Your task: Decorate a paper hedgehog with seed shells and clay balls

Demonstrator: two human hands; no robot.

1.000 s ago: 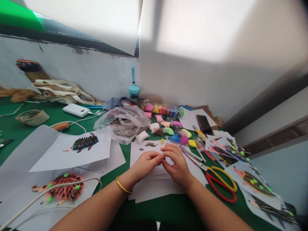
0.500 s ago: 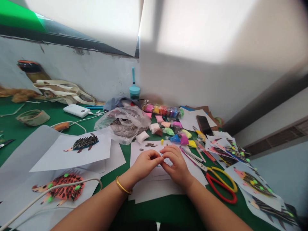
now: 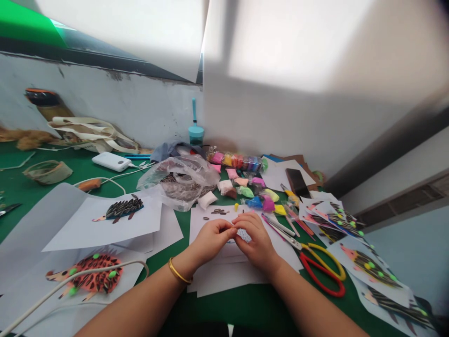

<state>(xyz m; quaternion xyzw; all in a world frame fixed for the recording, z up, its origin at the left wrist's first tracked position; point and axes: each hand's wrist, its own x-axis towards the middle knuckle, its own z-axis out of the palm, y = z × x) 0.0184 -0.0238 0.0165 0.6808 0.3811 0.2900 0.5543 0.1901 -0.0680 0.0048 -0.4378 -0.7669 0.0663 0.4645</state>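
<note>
My left hand, with a gold bangle at the wrist, is closed in a pinch above the white paper. Against its fingertips rest the curled fingers of my right hand. Whatever lies between the fingertips is too small to make out. A pale blue dotted patch on the paper shows partly behind my right hand. Beyond the hands, dark striped seeds and a small yellow piece lie on the sheet.
Scissors lie right of the paper. Behind are a plastic bag of seeds, coloured clay packets and a phone. Seed hedgehog pictures flank both sides, one at left. A white cable crosses the lower left.
The fingertips have shifted very slightly while staying together, and a little more of the dotted patch shows. Everything else looks the same.
</note>
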